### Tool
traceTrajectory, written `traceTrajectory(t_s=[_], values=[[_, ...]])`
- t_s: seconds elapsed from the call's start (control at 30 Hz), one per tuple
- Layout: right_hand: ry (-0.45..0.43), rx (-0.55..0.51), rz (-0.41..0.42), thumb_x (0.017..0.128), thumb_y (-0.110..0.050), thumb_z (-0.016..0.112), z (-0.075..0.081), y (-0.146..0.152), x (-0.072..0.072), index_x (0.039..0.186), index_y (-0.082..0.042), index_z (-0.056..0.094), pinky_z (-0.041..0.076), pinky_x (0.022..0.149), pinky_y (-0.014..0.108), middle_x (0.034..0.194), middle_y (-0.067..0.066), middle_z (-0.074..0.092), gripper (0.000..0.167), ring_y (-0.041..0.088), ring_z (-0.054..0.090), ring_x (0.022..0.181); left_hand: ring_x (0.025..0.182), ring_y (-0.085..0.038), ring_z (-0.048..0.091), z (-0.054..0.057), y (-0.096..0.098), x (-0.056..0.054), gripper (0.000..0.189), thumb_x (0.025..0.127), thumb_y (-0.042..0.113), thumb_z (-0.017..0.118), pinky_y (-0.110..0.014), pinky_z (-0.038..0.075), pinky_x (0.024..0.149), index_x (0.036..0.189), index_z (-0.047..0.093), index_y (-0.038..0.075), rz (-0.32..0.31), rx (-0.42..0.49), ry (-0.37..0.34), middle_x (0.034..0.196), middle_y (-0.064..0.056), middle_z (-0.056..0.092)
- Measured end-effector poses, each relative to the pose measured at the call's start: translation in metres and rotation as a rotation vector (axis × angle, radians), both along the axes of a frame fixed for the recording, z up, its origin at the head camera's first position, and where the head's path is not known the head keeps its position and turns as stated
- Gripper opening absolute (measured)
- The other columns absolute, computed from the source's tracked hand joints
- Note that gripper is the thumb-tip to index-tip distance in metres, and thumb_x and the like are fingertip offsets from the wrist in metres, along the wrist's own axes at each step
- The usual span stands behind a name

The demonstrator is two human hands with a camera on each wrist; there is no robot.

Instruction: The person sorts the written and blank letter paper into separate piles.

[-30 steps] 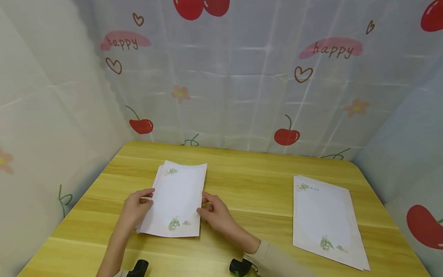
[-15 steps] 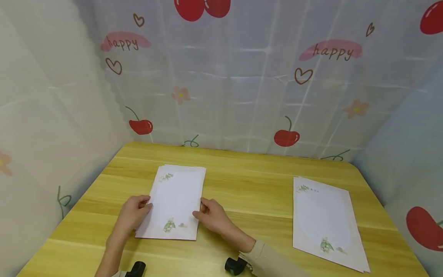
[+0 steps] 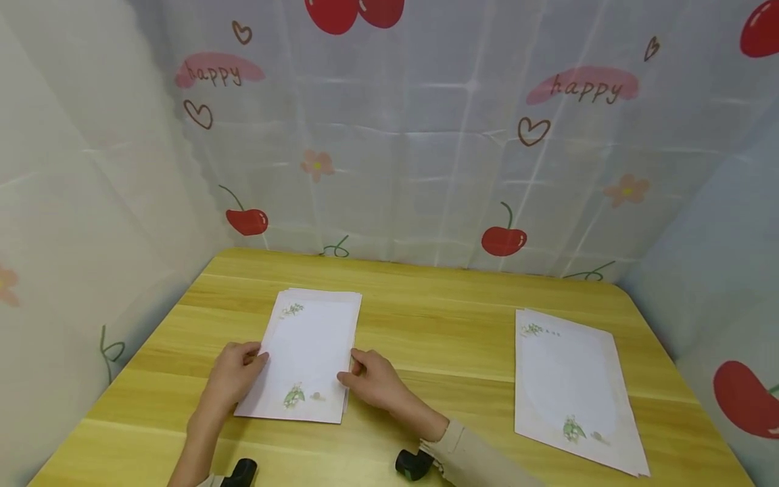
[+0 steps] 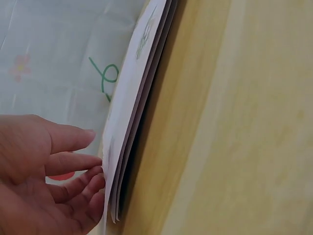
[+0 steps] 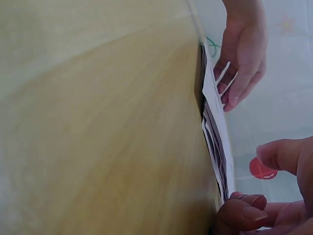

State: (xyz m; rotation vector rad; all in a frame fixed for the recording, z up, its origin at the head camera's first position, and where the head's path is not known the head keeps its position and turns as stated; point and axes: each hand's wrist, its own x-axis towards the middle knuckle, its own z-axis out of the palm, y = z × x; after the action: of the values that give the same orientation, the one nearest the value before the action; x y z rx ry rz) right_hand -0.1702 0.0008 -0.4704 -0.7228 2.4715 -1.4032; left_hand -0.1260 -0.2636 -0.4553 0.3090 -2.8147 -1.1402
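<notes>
A stack of white stationery paper with green plant prints lies left of centre on the table. My left hand is at its left edge. In the left wrist view, that hand's fingertips touch the paper's side, while its thumb stands apart from the sheets. At the right edge, my right hand has bent fingers against the sheets' side. Its thumb is lifted away from them in the right wrist view. Seen edge-on there, the sheets are layered with small gaps. A lower sheet peeks out at the right.
A second stack of matching paper lies at the right of the yellow wood-grain table. Behind the table hangs a pale curtain printed with cherries. More curtain encloses both sides.
The top sheet's raised far corner has come down, and the sheet has shifted left and toward me onto the stack. Both hands have moved slightly nearer, staying at its edges.
</notes>
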Motion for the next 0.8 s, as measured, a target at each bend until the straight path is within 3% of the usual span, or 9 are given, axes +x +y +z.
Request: traceTrajectory(t_s=[0.07,0.17,0.27,0.33,0.47,0.63,0.8], values=[[-0.002,-0.003,-0.011,0.09,-0.017,0.069,0.0,0.001,-0.001,0.078,-0.003,0.054,0.031,0.059,0.025,0.075,0.002,0.043,0.024,0.014,0.039,0.067,0.105,-0.04,0.055,0.002,0.002,-0.001,0.04,0.097,0.011,0.06,-0.054,0.047,0.089,0.125,0.057,-0.018,0.01,-0.005,0.014,0.119,-0.034,0.054],[-0.018,-0.012,-0.031,0.091,-0.021,0.069,0.0,0.006,-0.002,0.103,0.004,0.064,0.036,0.062,0.025,0.082,0.001,0.049,0.028,0.014,0.043,0.07,0.099,-0.036,0.058,0.006,0.009,-0.004,0.038,0.097,0.013,0.061,-0.051,0.049,0.087,0.123,0.06,-0.015,0.015,-0.013,0.049,0.11,-0.028,0.059],[-0.015,-0.033,-0.033,0.094,-0.023,0.067,0.001,0.018,-0.006,0.127,0.006,0.06,0.042,0.062,0.025,0.09,0.001,0.055,0.045,0.012,0.048,0.069,0.095,-0.033,0.061,0.012,0.023,-0.009,0.035,0.097,0.015,0.062,-0.048,0.051,0.084,0.121,0.063,-0.011,-0.008,-0.008,0.093,0.105,-0.021,0.063],[0.017,-0.038,-0.025,0.096,-0.022,0.066,0.003,0.028,-0.01,0.13,0.006,0.059,0.045,0.059,0.025,0.092,0.002,0.059,0.045,0.01,0.051,0.067,0.094,-0.03,0.062,0.016,0.035,-0.013,0.032,0.097,0.015,0.063,-0.046,0.052,0.083,0.119,0.065,-0.009,-0.048,-0.005,0.137,0.105,-0.018,0.065],[0.115,-0.004,-0.034,0.099,-0.022,0.062,0.013,0.052,-0.016,0.129,0.003,0.061,0.048,0.06,0.026,0.097,0.003,0.063,0.039,0.012,0.058,0.072,0.092,-0.026,0.065,0.023,0.064,-0.02,0.024,0.095,0.01,0.067,-0.044,0.054,0.083,0.114,0.069,-0.004,-0.188,-0.005,0.277,0.105,-0.013,0.068],[0.266,0.061,-0.057,0.099,-0.022,0.062,0.039,0.071,-0.017,0.126,-0.003,0.064,0.05,0.068,0.029,0.1,0.0,0.066,0.033,0.017,0.062,0.086,0.089,-0.014,0.065,0.035,0.1,-0.027,0.016,0.094,0.01,0.07,-0.039,0.055,0.08,0.108,0.074,0.006,-0.365,-0.006,0.419,0.1,0.0,0.069],[0.351,0.125,-0.074,0.098,-0.023,0.064,0.06,0.087,-0.018,0.13,-0.005,0.062,0.054,0.081,0.039,0.113,0.006,0.067,0.037,0.024,0.063,0.104,0.101,-0.017,0.065,0.048,0.132,-0.039,0.02,0.094,0.013,0.07,-0.035,0.055,0.083,0.113,0.071,0.006,-0.535,-0.077,0.55,0.108,-0.001,0.068]])
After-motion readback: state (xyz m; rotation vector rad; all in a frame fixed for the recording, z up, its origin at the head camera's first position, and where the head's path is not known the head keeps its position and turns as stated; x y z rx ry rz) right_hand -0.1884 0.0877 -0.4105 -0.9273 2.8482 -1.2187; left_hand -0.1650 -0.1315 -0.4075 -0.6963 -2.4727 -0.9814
